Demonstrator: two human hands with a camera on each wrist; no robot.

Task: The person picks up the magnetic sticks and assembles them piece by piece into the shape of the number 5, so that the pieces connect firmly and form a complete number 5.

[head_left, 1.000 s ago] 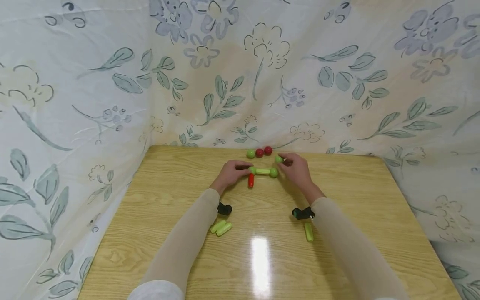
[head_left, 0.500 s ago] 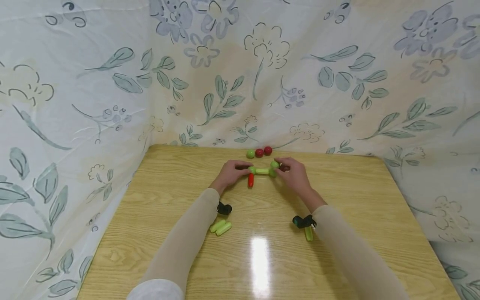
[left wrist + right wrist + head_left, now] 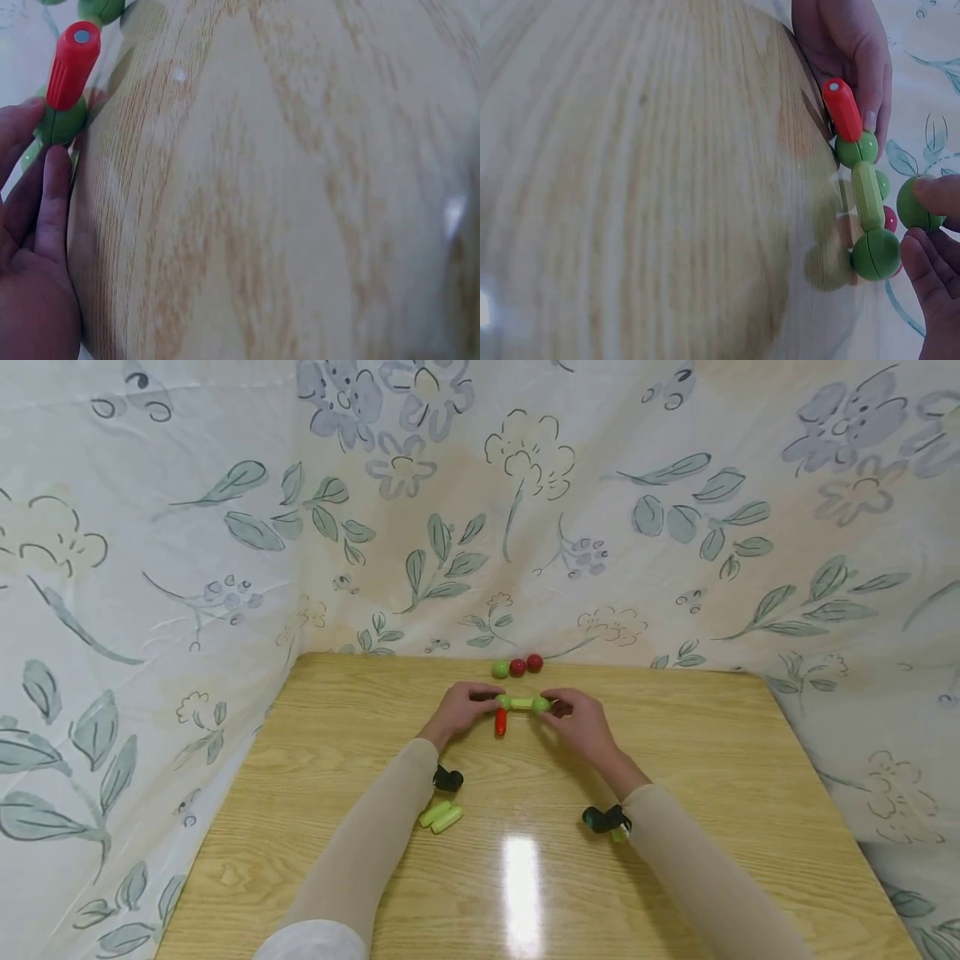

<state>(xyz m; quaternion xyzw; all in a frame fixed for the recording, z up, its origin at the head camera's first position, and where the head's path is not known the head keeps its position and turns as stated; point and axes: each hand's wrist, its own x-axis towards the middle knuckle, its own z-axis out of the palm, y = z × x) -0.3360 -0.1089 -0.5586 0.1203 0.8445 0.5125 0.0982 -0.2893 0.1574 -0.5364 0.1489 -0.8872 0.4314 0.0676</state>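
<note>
With thumb and fingers my left hand point(image 3: 457, 708) pinches a green ball point(image 3: 61, 129) at the left end of a small ball-and-stick piece. A red stick point(image 3: 501, 722) with a pale round tip juts from that ball towards me. A yellow-green stick point(image 3: 867, 196) joins it to another green ball point(image 3: 876, 255) at the right end. My right hand point(image 3: 587, 727) pinches a separate green ball point(image 3: 911, 210) between thumb and fingers. In the right wrist view a small gap parts it from the end ball; from the head view the two overlap.
Behind the piece a loose green ball point(image 3: 500, 669) and two red balls, one red ball point(image 3: 535, 662) rightmost, line the table's back edge. Two yellow-green sticks point(image 3: 441, 816) lie by my left forearm. Another stick point(image 3: 618, 835) is mostly hidden under my right wrist. A floral cloth point(image 3: 420, 527) hangs behind.
My right hand has carried its green ball left and towards me, from behind the piece's right end to over the end ball. My left hand has stayed on its ball.
</note>
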